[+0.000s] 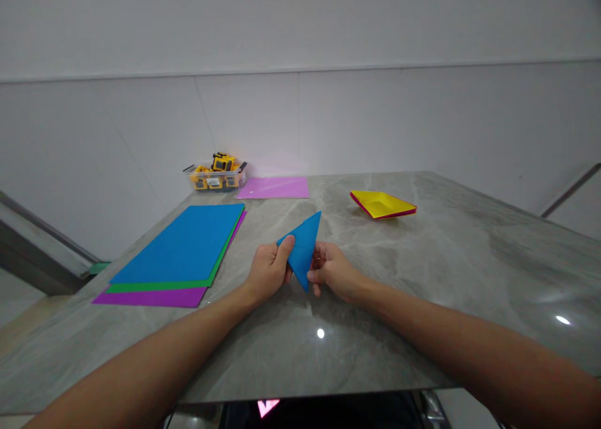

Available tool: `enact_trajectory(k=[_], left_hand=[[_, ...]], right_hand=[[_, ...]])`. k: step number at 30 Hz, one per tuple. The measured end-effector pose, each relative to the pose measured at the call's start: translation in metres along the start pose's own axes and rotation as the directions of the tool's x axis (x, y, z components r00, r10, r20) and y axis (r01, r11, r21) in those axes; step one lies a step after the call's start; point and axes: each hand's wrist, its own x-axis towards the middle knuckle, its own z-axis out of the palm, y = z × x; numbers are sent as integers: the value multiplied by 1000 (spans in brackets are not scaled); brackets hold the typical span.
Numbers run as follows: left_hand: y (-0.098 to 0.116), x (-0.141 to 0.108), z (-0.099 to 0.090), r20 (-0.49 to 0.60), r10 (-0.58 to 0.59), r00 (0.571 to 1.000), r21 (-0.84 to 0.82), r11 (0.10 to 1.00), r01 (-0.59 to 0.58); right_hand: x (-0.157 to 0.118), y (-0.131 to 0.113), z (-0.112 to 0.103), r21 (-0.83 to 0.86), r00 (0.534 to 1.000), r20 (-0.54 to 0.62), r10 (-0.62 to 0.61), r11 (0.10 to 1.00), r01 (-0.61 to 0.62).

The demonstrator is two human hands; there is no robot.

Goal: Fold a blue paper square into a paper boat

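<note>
Both hands are on a folded blue paper piece, kind of a long pointed triangle or kite shape, held just above the grey marble table around its middle. The left hand is closed on the piece's left edge, thumb lying across the top face and the other fingers curled underneath. The right hand pinches the right edge down near the lower point, fingers tucked in tight. One tip of the piece points up and away from the person, the other points down between the 2 hands.

Using that blue piece as the reference: left of it, well apart, there's a stack of paper sheets lying flat on the table, blue on top, with a green one and a purple one peeking out along the near edge, so 3 colours showing. Beyond the piece and slightly left lies a single pink sheet, flat near the table's far edge. Just left of that sheet is a clear plastic tub with a yellow toy vehicle in it. Beyond and to the right of the piece sits a folded yellow paper boat with a red underside edge.
</note>
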Motion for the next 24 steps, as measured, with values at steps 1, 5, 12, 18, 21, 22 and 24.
enact_trajectory(k=[1, 5, 12, 18, 21, 22, 24], left_hand=[[0, 0, 0, 4, 6, 1000, 9, 1000, -6], [0, 1, -1, -2, -22, 1000, 14, 1000, 22], [0, 1, 0, 20, -9, 1000, 9, 1000, 9], [-3, 1, 0, -5, -20, 1000, 36, 999, 20], [-3, 2, 0, -3, -56, 998, 5, 998, 56], [-3, 3, 1, 6, -63, 998, -18, 998, 63], [-3, 4, 2, 22, -71, 997, -88, 993, 73]], right_hand=[[0, 0, 0, 4, 1000, 9, 4, 1000, -4], [0, 2, -2, 59, 1000, 14, 15, 998, -16], [0, 1, -7, 110, 998, 34, 44, 993, -47], [0, 0, -7, 134, 1000, -11, 21, 991, -20], [2, 1, -9, 174, 999, -35, -6, 985, 12], [2, 1, -10, 177, 999, -35, -16, 984, 22], [2, -1, -12, 169, 999, -30, -30, 985, 35]])
